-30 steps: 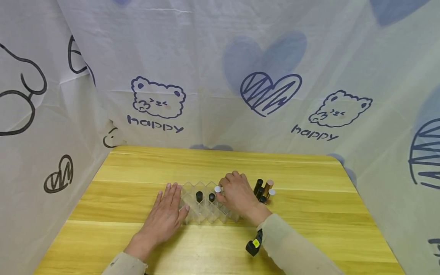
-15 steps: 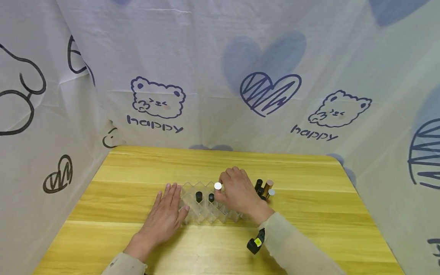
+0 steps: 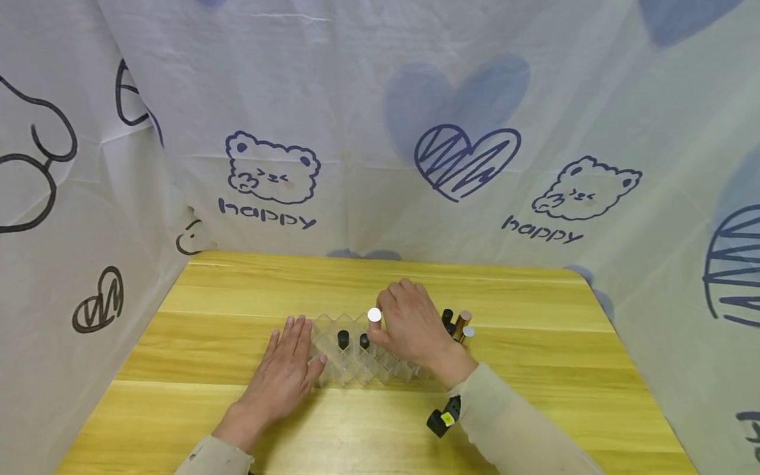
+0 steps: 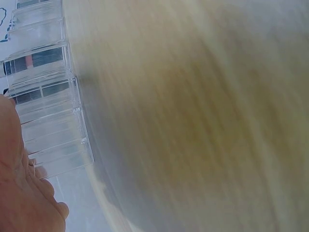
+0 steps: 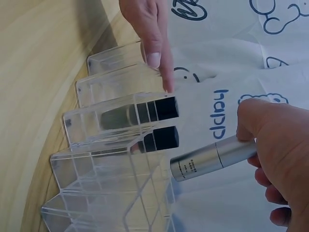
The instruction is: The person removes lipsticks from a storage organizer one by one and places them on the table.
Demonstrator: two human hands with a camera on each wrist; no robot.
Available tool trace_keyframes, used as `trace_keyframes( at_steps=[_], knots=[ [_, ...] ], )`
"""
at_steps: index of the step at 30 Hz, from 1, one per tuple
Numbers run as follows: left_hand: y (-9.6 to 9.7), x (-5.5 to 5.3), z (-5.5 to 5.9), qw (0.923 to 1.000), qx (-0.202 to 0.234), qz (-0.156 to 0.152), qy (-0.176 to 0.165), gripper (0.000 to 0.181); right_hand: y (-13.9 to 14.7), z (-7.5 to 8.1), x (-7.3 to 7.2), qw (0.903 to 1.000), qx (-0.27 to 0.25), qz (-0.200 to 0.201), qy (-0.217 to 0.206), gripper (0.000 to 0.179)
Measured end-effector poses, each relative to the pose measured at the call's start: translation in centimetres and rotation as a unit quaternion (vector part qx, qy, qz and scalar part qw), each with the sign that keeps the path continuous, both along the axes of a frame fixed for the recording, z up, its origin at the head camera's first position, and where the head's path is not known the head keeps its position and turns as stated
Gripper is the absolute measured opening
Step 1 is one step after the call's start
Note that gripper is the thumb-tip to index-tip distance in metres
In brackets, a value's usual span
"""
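Observation:
My right hand (image 3: 412, 330) pinches a silver lipstick tube (image 5: 207, 159) by its upper part. The tube is tilted in the right wrist view, its bottom end clear of the slots of a transparent lipstick organizer (image 5: 96, 179). Two black-capped lipsticks, one (image 5: 165, 108) beside the other (image 5: 165, 137), stand in neighbouring slots. At the organizer's left end, my left hand (image 3: 284, 369) rests with fingers straight, touching its side. The left wrist view catches part of this hand (image 4: 24, 183) and the clear walls of the organizer (image 4: 53, 121).
Just right of the organizer stand several more tubes, partly behind my right hand: a black one (image 3: 447, 317), a copper one (image 3: 463, 324) and a silver-topped one (image 3: 469, 331). The wooden table (image 3: 534, 369) meets a printed white curtain (image 3: 368, 218) at the back.
My right hand has risen and moved slightly away from me, lifting the silver lipstick tube up from the organizer. The left hand has stayed in place.

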State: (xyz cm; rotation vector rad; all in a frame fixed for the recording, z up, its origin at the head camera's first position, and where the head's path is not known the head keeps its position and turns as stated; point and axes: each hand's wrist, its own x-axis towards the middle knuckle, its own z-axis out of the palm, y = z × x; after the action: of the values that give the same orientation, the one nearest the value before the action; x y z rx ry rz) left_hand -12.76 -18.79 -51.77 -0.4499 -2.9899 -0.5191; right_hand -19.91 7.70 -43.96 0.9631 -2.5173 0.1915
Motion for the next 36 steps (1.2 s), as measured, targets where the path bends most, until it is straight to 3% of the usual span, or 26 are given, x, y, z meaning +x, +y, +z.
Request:
trace_keyframes(
  at_steps=[18,27,36],
  knots=[
    [0.0,0.0,0.0,0.9999,0.007,0.0,-0.013,0.076,1.5,1.7,0.8,0.9997,-0.018,-0.014,0.002,0.015],
    [0.1,0.0,0.0,0.9999,0.004,-0.001,-0.012,0.076,4.3,3.0,0.5,0.9969,-0.046,-0.024,0.058,0.015],
    [0.1,0.0,0.1,0.9999,0.006,-0.003,-0.012,0.076,7.3,4.2,0.8,0.996,-0.044,-0.05,0.06,0.018]
  ],
)
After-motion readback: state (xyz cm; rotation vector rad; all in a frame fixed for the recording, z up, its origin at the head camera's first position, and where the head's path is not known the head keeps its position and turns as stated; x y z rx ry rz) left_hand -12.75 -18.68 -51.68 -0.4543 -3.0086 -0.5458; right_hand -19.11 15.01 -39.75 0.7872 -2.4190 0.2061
